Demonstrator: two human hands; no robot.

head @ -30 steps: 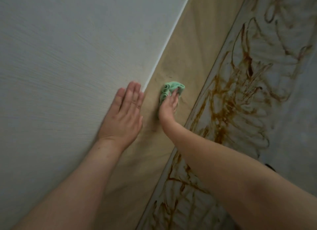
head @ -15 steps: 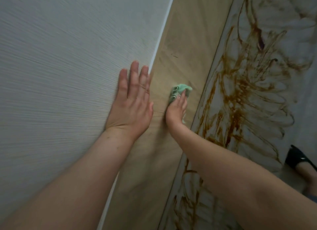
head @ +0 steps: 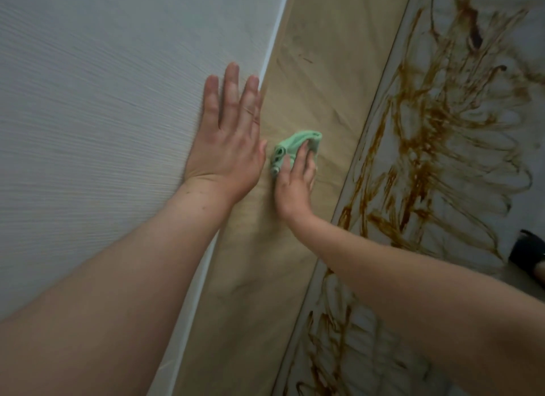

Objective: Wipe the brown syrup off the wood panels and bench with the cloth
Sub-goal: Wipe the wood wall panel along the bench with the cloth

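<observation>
While the left hand (head: 227, 147) lies flat on the pale grey ribbed panel (head: 118, 115) at the left, its fingers are straight and slightly spread, pointing away from the person, and it holds nothing. Its little-finger side sits just at the thin white strip (head: 274, 41) that divides the grey panel from the tan wood panel (head: 318, 71) to the right.

The right hand (head: 295, 183) is on the tan wood panel, just beside the left hand. Its fingers lie nearly straight over the bunched green cloth (head: 293, 140) and press it against the wood. The cloth shows beyond the fingertips and along the left side of the hand, with a fold turned up over the tips. Whether the thumb pinches the cloth cannot be told.

On the tan panel only faint dull smears and a few small dark marks show, far of the cloth and nearer the person.

Right of the tan panel, past a thin dark seam, the pale bench (head: 525, 206) carries the brown syrup (head: 427, 124) in looping streaks and thicker patches, from the far right corner down to the near edge. Both bare forearms reach in from the near side, and the right one crosses over the bench. A dark shoe (head: 528, 251) shows at the right edge.
</observation>
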